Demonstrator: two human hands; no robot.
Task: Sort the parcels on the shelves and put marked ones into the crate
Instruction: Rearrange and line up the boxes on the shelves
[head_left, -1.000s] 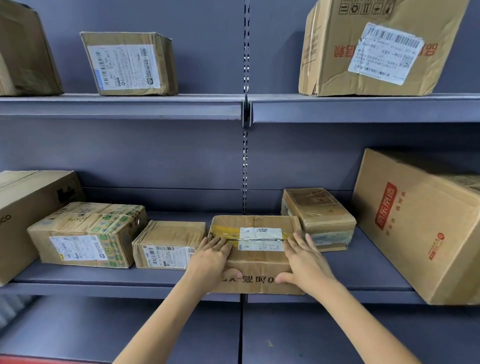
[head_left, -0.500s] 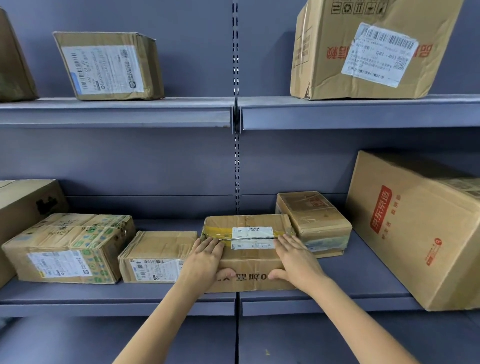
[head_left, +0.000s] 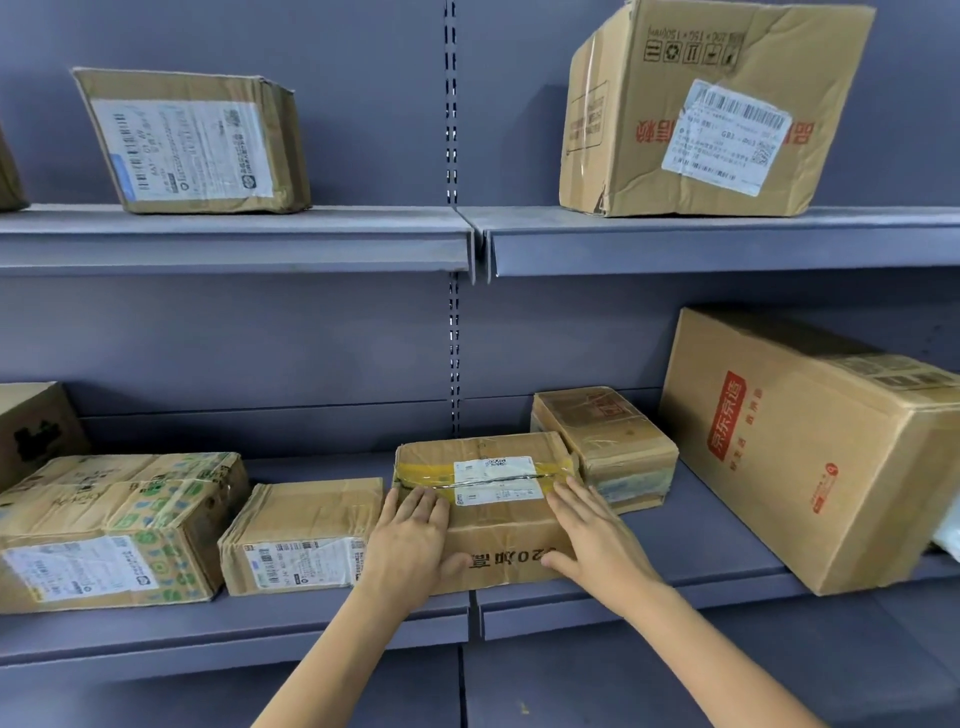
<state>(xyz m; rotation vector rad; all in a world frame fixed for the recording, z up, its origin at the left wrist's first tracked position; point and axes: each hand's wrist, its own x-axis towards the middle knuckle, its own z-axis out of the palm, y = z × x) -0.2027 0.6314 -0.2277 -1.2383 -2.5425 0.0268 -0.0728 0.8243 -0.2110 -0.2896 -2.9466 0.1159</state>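
Your left hand (head_left: 413, 540) and right hand (head_left: 597, 535) hold the small taped parcel (head_left: 493, 499) from either side — fingers flat on top, thumbs on its front face. It sits at the front of the lower shelf (head_left: 234, 629), between a labelled box (head_left: 306, 535) and a tape-wrapped one (head_left: 608, 441) — touching the latter

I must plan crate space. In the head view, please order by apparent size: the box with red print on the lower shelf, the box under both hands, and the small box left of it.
1. Box with red print, clearly largest.
2. and 3. Box under both hands and small box left of it look alike; no ranking.
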